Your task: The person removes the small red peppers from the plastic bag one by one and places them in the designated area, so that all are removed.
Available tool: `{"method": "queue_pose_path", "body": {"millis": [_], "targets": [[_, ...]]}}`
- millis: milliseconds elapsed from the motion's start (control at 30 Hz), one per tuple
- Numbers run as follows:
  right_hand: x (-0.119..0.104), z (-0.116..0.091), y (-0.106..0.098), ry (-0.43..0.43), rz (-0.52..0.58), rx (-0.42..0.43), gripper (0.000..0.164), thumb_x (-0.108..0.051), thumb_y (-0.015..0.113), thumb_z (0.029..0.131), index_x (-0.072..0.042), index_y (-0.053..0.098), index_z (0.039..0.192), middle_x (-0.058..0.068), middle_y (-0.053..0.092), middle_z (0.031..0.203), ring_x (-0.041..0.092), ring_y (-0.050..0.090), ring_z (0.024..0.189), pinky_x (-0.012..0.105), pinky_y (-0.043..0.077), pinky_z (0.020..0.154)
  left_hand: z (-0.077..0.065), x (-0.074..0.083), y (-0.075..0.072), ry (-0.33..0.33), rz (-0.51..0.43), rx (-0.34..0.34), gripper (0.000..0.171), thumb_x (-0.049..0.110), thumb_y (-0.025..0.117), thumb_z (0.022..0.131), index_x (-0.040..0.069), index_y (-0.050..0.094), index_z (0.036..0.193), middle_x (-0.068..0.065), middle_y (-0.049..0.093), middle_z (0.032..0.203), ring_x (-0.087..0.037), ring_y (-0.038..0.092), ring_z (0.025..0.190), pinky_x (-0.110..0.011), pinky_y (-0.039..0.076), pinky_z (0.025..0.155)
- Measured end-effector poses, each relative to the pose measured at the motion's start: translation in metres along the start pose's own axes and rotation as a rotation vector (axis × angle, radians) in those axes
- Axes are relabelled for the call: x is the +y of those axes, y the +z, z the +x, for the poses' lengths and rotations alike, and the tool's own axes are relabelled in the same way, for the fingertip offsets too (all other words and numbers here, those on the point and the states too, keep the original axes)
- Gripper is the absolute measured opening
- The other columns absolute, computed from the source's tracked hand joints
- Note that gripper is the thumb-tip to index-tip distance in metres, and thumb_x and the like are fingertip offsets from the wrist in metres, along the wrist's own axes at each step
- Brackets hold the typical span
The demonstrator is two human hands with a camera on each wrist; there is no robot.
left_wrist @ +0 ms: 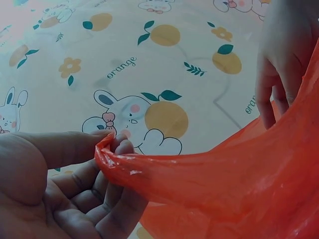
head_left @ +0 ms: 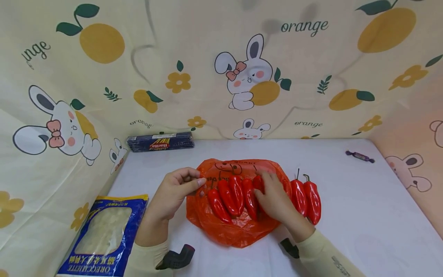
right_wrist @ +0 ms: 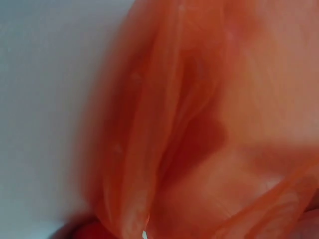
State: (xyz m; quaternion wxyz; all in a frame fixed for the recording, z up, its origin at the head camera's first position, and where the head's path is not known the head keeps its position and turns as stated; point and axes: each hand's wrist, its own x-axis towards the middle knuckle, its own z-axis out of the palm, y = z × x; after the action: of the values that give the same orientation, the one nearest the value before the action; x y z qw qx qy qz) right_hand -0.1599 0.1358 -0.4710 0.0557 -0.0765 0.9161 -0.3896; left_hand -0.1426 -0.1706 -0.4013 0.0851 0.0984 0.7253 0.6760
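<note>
Several glossy red chili peppers [head_left: 236,195] lie side by side in an orange-red plastic bag [head_left: 238,236] spread open on the table. At the bag's left rim, my left hand [head_left: 178,188] pinches the edge between thumb and fingers; the left wrist view shows the gathered plastic [left_wrist: 149,169] in that pinch. My right hand [head_left: 275,196] reaches over the bag's right side and grips the rightmost pepper inside [head_left: 258,183], its lower part hidden by the hand. Orange film [right_wrist: 164,124] fills most of the right wrist view, blurred.
Two more red peppers [head_left: 313,200] lie on the table right of the bag, partly behind the right forearm. A blue orecchiette packet [head_left: 104,231] lies at front left, a dark blue Barilla spaghetti pack [head_left: 160,142] at back left, and a wrapped candy [head_left: 360,156] at back right.
</note>
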Motion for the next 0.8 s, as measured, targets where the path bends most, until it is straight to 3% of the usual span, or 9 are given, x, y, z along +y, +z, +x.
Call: {"method": "queue_pose_path", "body": {"millis": [333,533,800], "targets": [[-0.001,0.006,0.009,0.085,-0.127,-0.012,0.074,-0.003,0.079,0.096,-0.004,0.044,0.161,0.029,0.043,0.152,0.048,0.057,0.124,0.065,0.062,0.084,-0.001,0.001,0.000,0.011,-0.010,0.006,0.011,0.000,0.069,0.105,-0.008,0.069,0.112,-0.013,0.069,0.096,-0.022,0.068,0.085,-0.031,0.063,0.083],[-0.001,0.007,0.013,0.083,-0.156,-0.014,0.070,-0.004,0.080,0.094,-0.007,0.050,0.157,0.028,0.047,0.142,0.041,0.064,0.105,0.060,0.064,0.081,-0.002,0.002,0.000,0.013,-0.015,0.011,0.012,0.000,0.069,0.105,-0.009,0.068,0.113,-0.014,0.070,0.096,-0.022,0.069,0.085,-0.032,0.063,0.083],[-0.005,0.005,0.009,0.074,-0.121,-0.008,0.063,-0.003,0.078,0.095,-0.009,0.056,0.154,0.028,0.052,0.143,0.043,0.060,0.119,0.063,0.062,0.084,-0.001,0.002,-0.001,0.019,-0.015,0.009,0.013,0.000,0.069,0.105,-0.010,0.068,0.113,-0.015,0.070,0.096,-0.022,0.069,0.083,-0.032,0.063,0.083]]}}
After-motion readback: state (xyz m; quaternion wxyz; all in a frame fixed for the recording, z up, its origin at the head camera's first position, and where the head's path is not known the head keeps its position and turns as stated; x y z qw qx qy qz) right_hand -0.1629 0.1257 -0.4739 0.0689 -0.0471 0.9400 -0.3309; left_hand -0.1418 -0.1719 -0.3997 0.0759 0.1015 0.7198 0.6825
